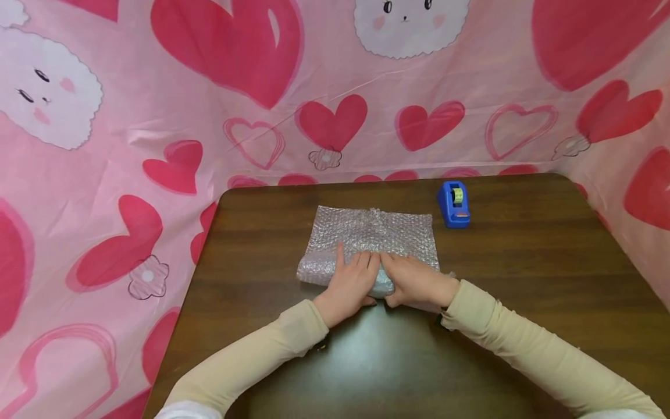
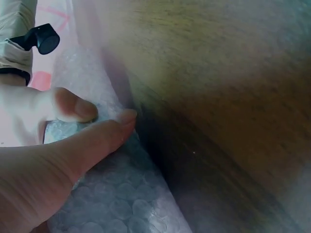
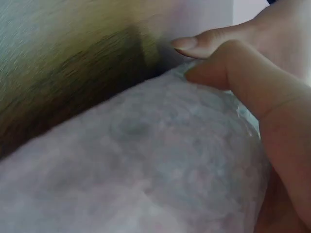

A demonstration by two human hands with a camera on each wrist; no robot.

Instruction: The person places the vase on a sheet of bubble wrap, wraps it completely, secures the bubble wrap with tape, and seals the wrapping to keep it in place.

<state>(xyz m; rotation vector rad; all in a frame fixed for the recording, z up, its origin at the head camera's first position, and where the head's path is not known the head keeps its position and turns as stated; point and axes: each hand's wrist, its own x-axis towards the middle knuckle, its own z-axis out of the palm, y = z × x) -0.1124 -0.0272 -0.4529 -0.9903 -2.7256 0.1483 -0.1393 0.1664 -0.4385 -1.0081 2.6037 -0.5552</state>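
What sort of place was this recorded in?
Probably a makeshift indoor packing or filming corner: heart-print cloth on three sides, bubble wrap under the hands, and a blue tape dispenser.

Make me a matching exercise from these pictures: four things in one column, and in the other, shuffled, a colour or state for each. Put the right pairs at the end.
Things
1. bubble wrap
2. tape dispenser
3. table
4. backdrop

Colours and states
A. brown, with a wood-grain look
B. partly rolled up, held by the left hand and the right hand
C. pink, printed with hearts
D. blue, standing apart from both hands

Right pairs: 1-B, 2-D, 3-A, 4-C
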